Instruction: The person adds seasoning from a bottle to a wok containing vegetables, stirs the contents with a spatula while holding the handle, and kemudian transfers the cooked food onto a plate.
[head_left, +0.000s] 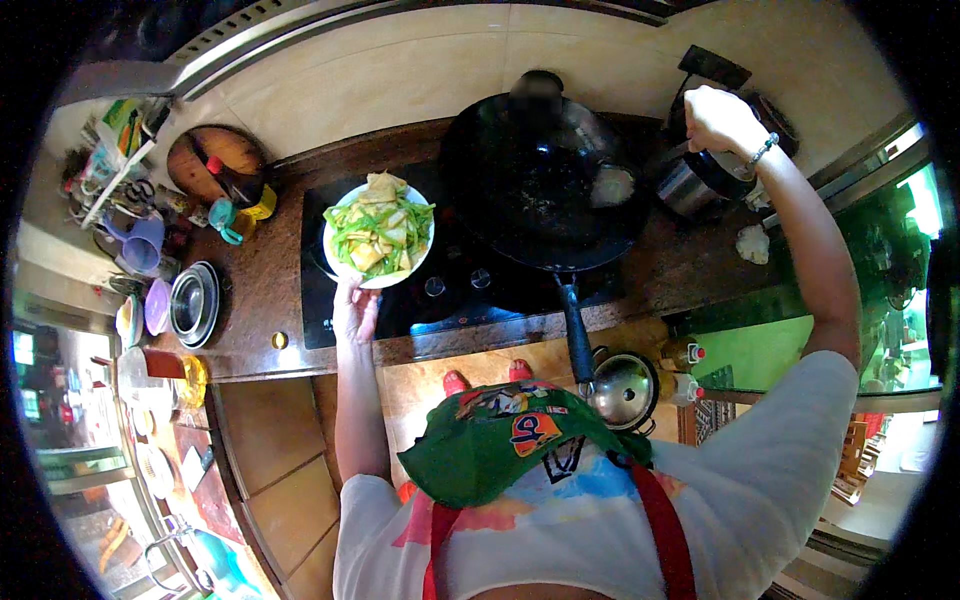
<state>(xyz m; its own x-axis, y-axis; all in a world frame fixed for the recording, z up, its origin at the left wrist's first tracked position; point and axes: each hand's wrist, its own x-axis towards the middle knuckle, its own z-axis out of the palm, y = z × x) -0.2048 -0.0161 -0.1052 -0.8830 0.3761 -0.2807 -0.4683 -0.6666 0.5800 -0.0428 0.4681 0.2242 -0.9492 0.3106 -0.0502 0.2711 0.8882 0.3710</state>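
My left hand (355, 309) holds a white plate (328, 251) by its near rim, over the left part of the black cooktop (397, 319). Sliced pale food with green vegetable strips (379, 225) is heaped on it. To the right sits a large black wok (525, 225), its dark handle (576, 330) pointing towards me. A greyish spatula blade (613, 186) appears to rest inside the wok. My right hand (716, 124) is closed in a fist above a steel pot (694, 184), apparently around the spatula's handle, which is only partly visible.
A black turner (714, 66) stands near the back wall. Left lie a round wooden board (214, 161), a dark sauce bottle (236, 184), a purple cup (142, 244) and stacked metal bowls (193, 304). A crumpled white cloth or tissue (752, 244) lies right. A lidded pan (624, 391) stands below the counter.
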